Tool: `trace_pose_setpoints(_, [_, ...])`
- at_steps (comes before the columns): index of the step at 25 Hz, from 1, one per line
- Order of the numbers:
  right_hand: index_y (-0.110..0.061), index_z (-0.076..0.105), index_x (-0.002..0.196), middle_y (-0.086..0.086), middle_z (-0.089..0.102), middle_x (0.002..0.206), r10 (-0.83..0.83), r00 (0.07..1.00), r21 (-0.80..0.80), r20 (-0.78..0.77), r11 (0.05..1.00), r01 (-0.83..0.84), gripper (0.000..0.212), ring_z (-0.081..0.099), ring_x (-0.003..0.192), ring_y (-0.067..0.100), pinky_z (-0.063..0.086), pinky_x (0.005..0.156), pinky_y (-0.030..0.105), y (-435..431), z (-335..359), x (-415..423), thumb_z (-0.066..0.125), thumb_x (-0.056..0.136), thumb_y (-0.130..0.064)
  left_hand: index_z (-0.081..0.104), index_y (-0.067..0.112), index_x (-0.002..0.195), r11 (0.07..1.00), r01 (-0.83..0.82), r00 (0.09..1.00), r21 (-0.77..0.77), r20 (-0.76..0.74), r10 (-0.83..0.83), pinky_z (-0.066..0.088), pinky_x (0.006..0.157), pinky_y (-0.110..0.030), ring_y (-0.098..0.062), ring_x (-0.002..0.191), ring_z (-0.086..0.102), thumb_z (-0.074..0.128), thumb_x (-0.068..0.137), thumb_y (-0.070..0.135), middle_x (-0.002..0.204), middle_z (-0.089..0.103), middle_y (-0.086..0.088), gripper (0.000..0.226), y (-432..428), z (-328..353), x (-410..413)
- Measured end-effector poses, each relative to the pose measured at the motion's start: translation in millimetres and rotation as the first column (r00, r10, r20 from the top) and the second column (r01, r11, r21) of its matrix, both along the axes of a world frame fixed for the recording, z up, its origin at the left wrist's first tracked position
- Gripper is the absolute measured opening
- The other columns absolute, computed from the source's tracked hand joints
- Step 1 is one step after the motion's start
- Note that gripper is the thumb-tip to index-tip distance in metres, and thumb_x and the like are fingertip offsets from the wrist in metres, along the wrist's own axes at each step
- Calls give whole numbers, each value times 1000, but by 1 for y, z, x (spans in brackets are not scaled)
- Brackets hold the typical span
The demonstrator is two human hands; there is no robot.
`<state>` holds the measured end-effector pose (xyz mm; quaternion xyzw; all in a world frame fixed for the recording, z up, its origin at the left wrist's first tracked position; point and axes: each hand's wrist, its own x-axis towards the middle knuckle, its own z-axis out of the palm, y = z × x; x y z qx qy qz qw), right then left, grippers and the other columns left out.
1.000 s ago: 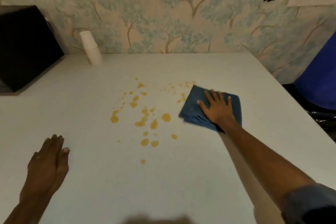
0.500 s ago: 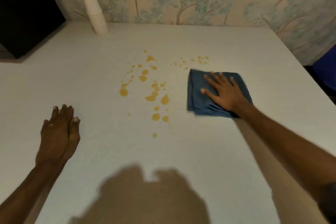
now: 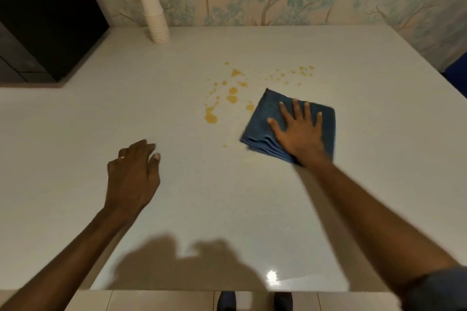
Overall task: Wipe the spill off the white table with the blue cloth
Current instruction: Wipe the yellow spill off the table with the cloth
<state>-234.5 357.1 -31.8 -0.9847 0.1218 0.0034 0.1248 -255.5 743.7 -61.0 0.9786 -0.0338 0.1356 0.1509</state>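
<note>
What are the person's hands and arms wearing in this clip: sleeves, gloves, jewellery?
No gloves: both hands are bare. The left hand has a thin, light-coloured ring on one finger, and its forearm is bare as far as the frame shows. The right hand shows no jewellery; its forearm is bare up to a dark blue-grey sleeve pushed up at the lower right corner.

No text, label, brand, number or sign can be read anywhere in the view. Nothing is printed on the stack of white paper cups [image 3: 154,17], on the folded blue cloth [image 3: 267,118] or on the white desk [image 3: 227,197].
</note>
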Motion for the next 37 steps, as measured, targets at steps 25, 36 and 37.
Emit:
trace_pose_setpoints(25, [-55,7,161,-11,10,176,476,879,-166,-35,864,-475,70,7,164,21,9,129,60,-21,-10,-110,15,96,-82,38,11,167,974,115,986,-196,-94,-136,4,134,-43,-24,169,17,19,114,45,178,28,-9,66,40,-9,68])
trace_pose_setpoints(36, [-46,12,165,-9,5,177,630,773,-164,76,772,-613,78,2,165,25,8,127,65,99,-38,-108,30,97,-80,30,10,170,984,126,982,-125,-125,-142,6,138,-43,-23,170,16,21,115,38,179,24,-9,63,38,-12,68])
trace_pose_setpoints(37, [-46,12,165,-12,4,177,762,646,-155,42,644,-749,78,1,165,22,4,130,59,76,-30,-86,34,98,-78,29,10,170,984,124,981,-130,-134,-141,5,138,-42,-22,170,15,21,115,39,180,23,-8,62,38,-12,69])
